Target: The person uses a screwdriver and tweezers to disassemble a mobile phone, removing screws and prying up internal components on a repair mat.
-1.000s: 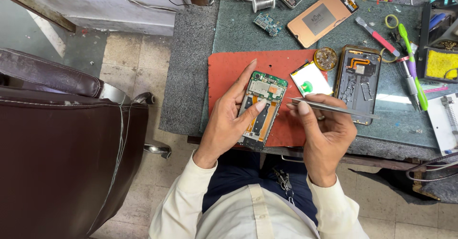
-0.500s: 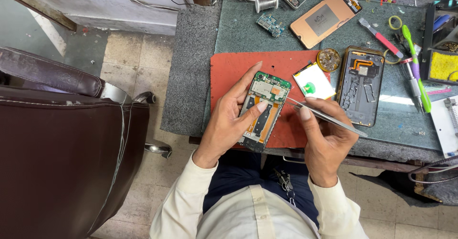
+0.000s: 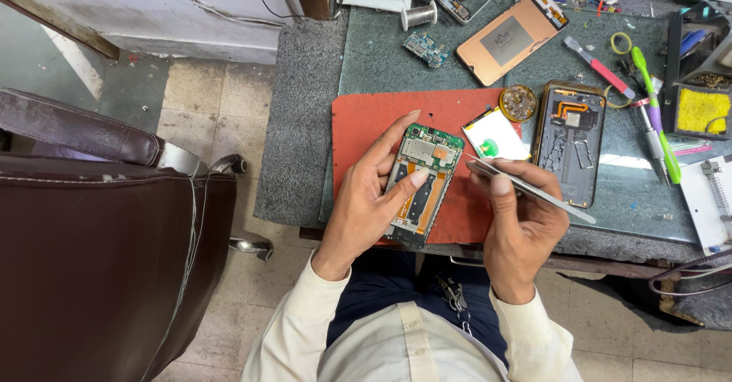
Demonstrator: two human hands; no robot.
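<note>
Tweezers [image 3: 526, 187] are pinched in the right hand [image 3: 522, 226], fingers closed round them, tips aimed left at the opened phone [image 3: 421, 185], seemingly so its exposed boards can be reached. That phone is cradled, circuit side up, in the left hand [image 3: 366, 207], gripped between thumb and fingers and raised just over a red mat [image 3: 366, 123]. Right of it, a second stripped phone frame [image 3: 568, 142] is laid flat. Beyond, a grey-green bench top [image 3: 381, 54] is strewn with tools and parts. To the left, tiled floor [image 3: 206, 107] and a brown chair [image 3: 99, 229] are seen.
</note>
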